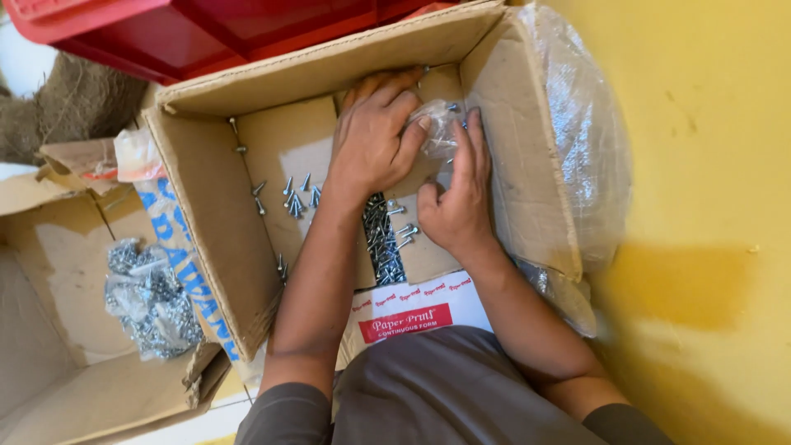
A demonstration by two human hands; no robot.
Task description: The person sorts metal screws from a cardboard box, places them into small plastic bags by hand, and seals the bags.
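Head view: both hands are down inside the open cardboard box (206, 214) in the middle of the frame. The left hand (375, 136) and right hand (457, 194) are pinched together on a small clear plastic bag (438, 125), fingers closed on it from both sides, near the box's upper right corner. Loose screws (383, 239) lie piled right below the hands. Far left, another box holds filled screw bags (148, 301). Red crate (181, 33) up top.
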